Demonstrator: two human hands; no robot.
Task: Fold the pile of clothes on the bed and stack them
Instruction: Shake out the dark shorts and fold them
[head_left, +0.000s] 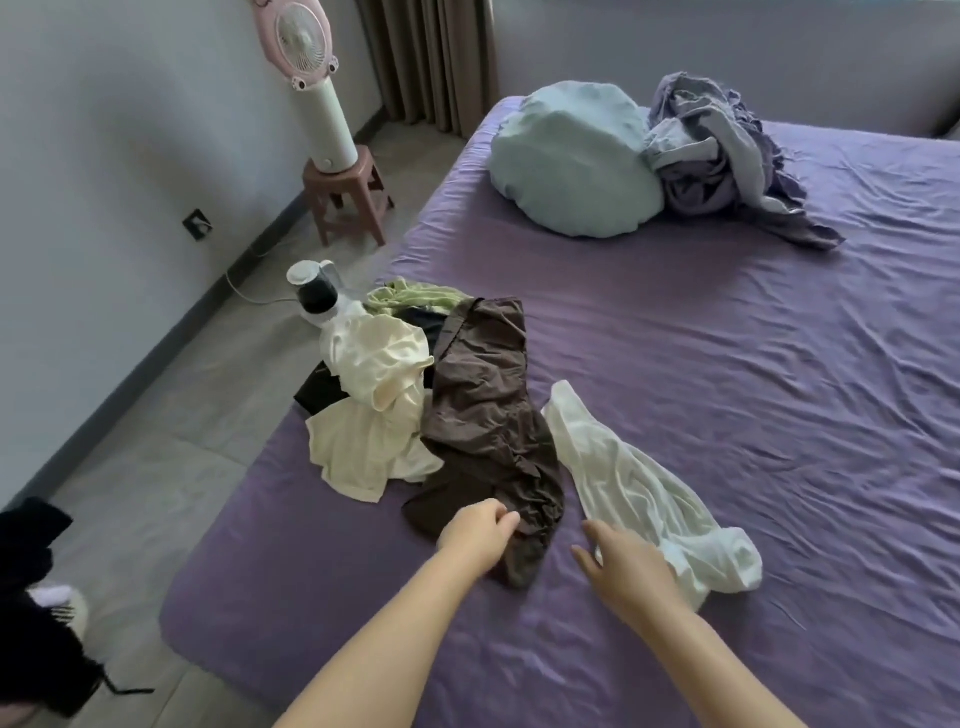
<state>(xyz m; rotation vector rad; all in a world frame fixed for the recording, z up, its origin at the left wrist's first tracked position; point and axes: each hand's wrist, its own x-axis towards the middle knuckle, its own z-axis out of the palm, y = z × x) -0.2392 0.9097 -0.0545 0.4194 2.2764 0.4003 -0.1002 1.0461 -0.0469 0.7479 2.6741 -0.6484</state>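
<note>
Bed: purple-sheeted bed (727, 364), nothing folded yet
Left hand (475, 532): grip pinching crumpled brown garment (488, 415)
Right hand (623, 569): released, touching sheer white garment (639, 493)

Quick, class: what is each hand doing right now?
Left hand: pinching the brown garment.
Right hand: open, fingers straight, holding nothing, beside the white garment.

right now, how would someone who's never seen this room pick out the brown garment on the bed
Start at the purple bed and find the pile of clothes near its left edge. The brown garment is the long, crinkled dark piece running from that pile toward the person, its near end under the left hand. It lies between a cream top and a sheer white garment, the only brown one.
</note>
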